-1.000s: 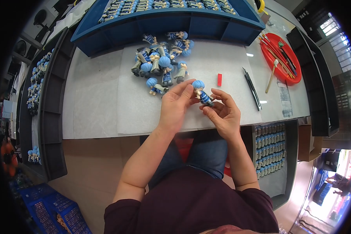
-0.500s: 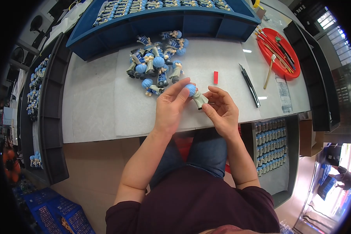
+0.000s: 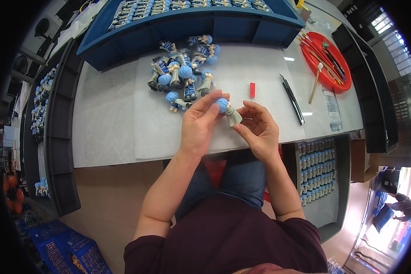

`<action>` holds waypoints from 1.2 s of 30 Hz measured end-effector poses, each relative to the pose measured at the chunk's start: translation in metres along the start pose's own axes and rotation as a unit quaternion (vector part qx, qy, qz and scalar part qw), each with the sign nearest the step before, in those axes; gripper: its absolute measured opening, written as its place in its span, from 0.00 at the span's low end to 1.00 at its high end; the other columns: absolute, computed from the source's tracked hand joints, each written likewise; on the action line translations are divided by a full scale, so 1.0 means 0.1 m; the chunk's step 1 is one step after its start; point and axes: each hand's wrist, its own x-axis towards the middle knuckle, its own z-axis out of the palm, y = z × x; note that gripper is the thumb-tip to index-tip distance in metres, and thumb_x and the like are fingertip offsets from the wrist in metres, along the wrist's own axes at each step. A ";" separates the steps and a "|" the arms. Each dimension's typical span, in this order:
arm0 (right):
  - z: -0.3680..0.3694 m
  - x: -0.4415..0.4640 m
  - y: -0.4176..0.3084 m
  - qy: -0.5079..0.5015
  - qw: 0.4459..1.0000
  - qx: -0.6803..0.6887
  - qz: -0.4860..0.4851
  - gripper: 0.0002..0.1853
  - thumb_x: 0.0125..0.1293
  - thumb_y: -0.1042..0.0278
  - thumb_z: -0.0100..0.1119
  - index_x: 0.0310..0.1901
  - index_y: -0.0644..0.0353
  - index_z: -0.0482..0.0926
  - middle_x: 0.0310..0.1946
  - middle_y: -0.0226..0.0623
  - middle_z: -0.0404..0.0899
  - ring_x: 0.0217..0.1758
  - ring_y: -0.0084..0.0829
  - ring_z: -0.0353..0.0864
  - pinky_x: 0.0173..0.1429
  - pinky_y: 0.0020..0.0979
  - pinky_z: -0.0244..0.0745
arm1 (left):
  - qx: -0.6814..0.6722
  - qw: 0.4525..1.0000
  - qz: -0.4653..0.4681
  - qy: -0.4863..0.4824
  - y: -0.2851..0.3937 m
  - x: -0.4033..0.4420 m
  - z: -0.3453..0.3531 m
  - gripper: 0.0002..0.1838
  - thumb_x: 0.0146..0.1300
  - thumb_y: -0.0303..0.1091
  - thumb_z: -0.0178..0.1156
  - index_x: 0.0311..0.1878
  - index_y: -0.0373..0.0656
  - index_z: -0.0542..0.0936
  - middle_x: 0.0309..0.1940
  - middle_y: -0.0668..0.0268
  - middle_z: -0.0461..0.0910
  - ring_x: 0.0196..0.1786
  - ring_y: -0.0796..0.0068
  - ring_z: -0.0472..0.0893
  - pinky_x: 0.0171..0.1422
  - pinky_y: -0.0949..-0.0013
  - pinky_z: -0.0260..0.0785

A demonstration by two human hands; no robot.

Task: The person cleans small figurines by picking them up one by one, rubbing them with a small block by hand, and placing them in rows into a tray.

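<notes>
A small figurine (image 3: 233,116) with blue hair and a pale grey-green cape is held over the white table sheet, tilted with its head toward the upper left. My left hand (image 3: 199,121) pinches its blue head between thumb and fingers. At the lower end of the cape, my right hand (image 3: 260,129) is closed with thumb and fingertips on the figurine's feet. The feet are mostly hidden by the fingers. Just beyond my left hand lies a loose pile of similar figurines (image 3: 185,72).
A blue crate (image 3: 192,28) of figurines stands at the back. To the right are a red block (image 3: 252,90), a black pen-like tool (image 3: 292,100) and a red tray (image 3: 347,81) with brushes. Dark trays flank the table (image 3: 107,132); a grey bin (image 3: 322,214) with figurine rows sits lower right.
The figurine has turned slightly in my fingers, its cape hanging a little more downward. My right thumb has shifted left toward the base of the cape.
</notes>
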 end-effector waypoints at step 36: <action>-2.97 -3.39 0.41 0.616 0.662 -0.378 0.197 0.16 0.50 0.75 0.65 0.43 0.61 0.79 0.38 0.36 0.81 0.39 0.26 0.80 0.46 0.27 0.76 | 0.201 0.979 0.017 -0.024 0.05 0.10 -0.25 0.14 0.68 0.24 0.44 0.53 0.29 0.70 0.55 0.52 0.70 0.56 0.67 0.71 0.64 0.70 0.63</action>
